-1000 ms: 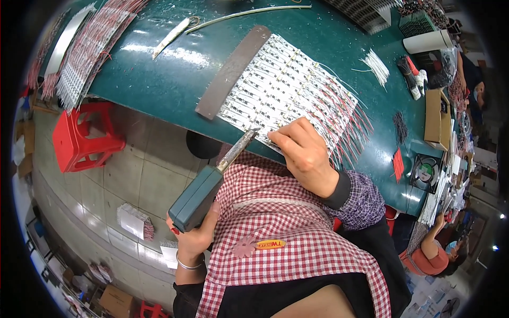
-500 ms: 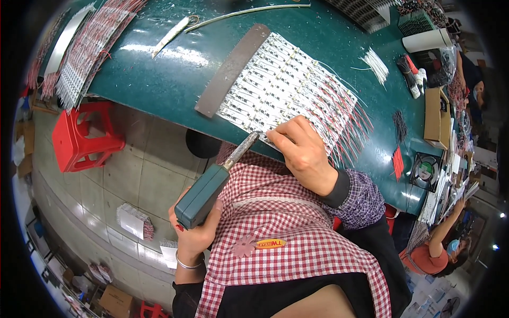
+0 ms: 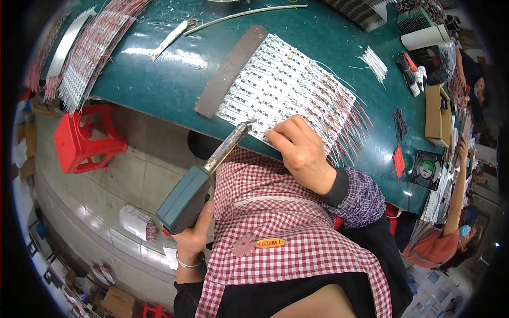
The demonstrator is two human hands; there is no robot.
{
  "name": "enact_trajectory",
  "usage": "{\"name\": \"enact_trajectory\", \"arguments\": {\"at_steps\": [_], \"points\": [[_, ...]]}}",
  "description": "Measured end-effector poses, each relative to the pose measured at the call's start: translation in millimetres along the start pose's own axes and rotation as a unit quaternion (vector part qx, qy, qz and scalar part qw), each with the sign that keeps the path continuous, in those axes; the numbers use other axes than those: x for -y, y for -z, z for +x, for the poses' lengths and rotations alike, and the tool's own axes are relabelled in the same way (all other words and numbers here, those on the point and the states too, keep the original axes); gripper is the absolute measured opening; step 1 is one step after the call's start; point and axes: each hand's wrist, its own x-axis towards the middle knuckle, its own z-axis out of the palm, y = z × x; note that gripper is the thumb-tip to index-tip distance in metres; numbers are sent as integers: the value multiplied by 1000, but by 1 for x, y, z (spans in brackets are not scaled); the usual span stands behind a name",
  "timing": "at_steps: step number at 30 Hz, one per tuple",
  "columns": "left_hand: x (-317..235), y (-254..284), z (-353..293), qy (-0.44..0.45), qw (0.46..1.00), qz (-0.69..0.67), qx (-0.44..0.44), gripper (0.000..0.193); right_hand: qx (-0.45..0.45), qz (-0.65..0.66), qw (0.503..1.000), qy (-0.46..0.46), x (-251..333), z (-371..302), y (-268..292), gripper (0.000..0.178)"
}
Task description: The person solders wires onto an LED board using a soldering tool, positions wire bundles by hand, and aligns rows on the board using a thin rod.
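Note:
A dark green soldering gun is gripped in my left hand. Its long metal barrel points up and right, and the tip is at the near edge of a white circuit board panel. Rows of small dark parts cover that panel, and red and white wires fan out from its right side. My right hand rests over the panel's near right part, thumb and forefinger pinched together. What is between those fingers is too small to make out. A brown bar lies along the panel's left edge.
On the green table lie a white-handled tool, a pale rod and a bundle of white wires. Wired panels are stacked at the left. A red stool stands below. Another person is at the right.
The soldering gun's body has swung left and down, and its tip has shifted slightly left and up along the panel's edge. My right hand has barely moved. The other person's arm has risen.

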Motion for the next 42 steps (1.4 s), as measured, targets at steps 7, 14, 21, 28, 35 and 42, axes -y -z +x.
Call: {"name": "enact_trajectory", "arguments": {"at_steps": [7, 14, 21, 28, 35, 42], "points": [[-6, -12, 9, 30, 997, -54, -45, 38, -60, 61, 996, -21, -1, -3, 6, 29], [-15, -16, 17, 35, 996, -60, -52, 32, -170, -46, 980, -91, -68, 0, 71, 23], [-33, -46, 32, 11, 996, -52, -72, 32, -178, -170, 956, -159, -179, -19, 108, 7], [-28, -46, 44, 23, 997, -59, -55, 32, -166, -256, 909, -284, -174, -87, 170, 12], [-35, -57, 59, 4, 999, -33, -18, 32, -102, -260, 872, -401, -189, -141, 177, 16], [-56, -62, 71, -62, 997, -40, -18, 28, -112, -259, 881, -380, -196, -151, 179, 17]]}}
